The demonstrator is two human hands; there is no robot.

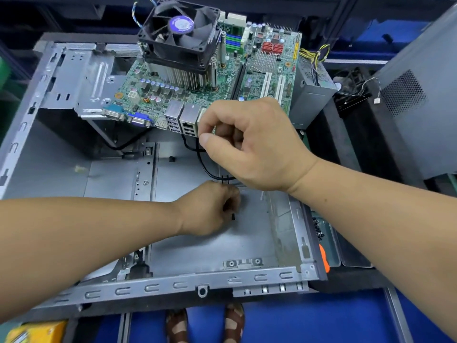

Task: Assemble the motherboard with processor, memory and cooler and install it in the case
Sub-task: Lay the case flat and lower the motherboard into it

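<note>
The open grey case (193, 280) lies flat in front of me. A green motherboard (262, 70) with a black fan cooler (180, 33) mounted on it rests tilted over the far side of the case, its rear ports facing me. My left hand (210, 209) is low inside the case, fingers curled round a small black connector on a thin black cable (205, 167). My right hand (249, 142) hovers above it at the board's near edge, thumb and fingers pinched together, apparently on the same cable; the contact is hidden.
A grey power supply (311, 95) with yellow and black wires sits at the case's far right corner. A grey side panel (420, 95) leans at right. A tray with black screws (321, 231) and an orange-handled tool (324, 261) lie right of the case.
</note>
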